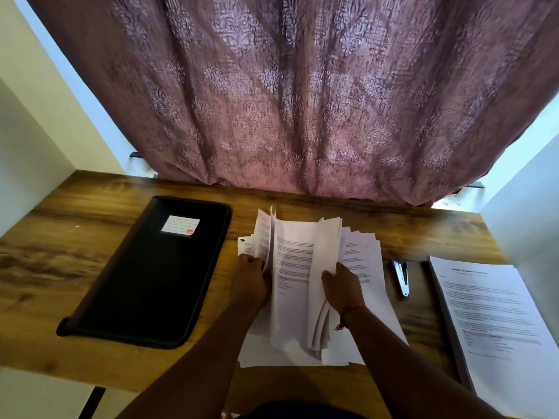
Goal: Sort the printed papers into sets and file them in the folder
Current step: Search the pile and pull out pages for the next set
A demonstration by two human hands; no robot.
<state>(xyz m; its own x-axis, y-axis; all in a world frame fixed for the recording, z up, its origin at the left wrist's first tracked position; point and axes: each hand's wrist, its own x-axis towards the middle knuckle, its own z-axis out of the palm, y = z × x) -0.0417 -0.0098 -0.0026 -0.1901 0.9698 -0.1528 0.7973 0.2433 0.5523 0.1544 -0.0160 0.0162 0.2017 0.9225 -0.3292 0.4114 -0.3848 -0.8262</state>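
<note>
A loose pile of printed papers [295, 267] lies in the middle of the wooden desk [90, 213], some sheets lifted and curled upward. My left hand [251, 282] grips a few raised sheets at the pile's left side. My right hand [343, 287] holds another bunch of lifted sheets to the right of centre. A closed black zip folder [145, 282] with a white label lies flat to the left of the pile. A neat stack of printed papers [496, 322] sits at the desk's right edge.
A stapler [400, 276] lies between the loose pile and the right stack. A patterned mauve curtain [287, 101] hangs behind the desk down to its back edge. White walls close in on both sides. The desk's front edge runs just below my forearms.
</note>
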